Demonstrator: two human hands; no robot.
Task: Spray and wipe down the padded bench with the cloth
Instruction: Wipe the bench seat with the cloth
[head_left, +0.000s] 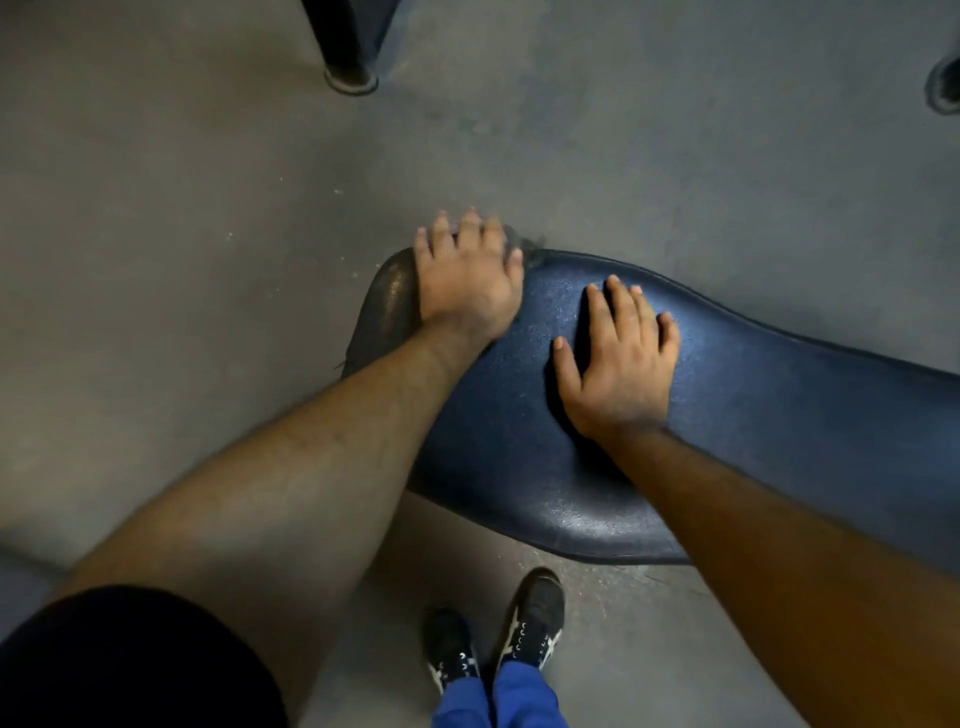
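bench (727, 405): blue padded vinyl, pebbled, slight sheen | floor (156, 208): grey, matt, speckled

There is one view only, from the person's head. It looks steeply down, close over the padded bench (701, 415), with the floor (156, 208) around it.

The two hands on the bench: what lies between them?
Only bare blue padding of the bench lies between the left hand and the right hand, as the head view shows.

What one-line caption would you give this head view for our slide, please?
Left hand presses a grey cloth at the end of the blue padded bench; right hand rests flat beside it.
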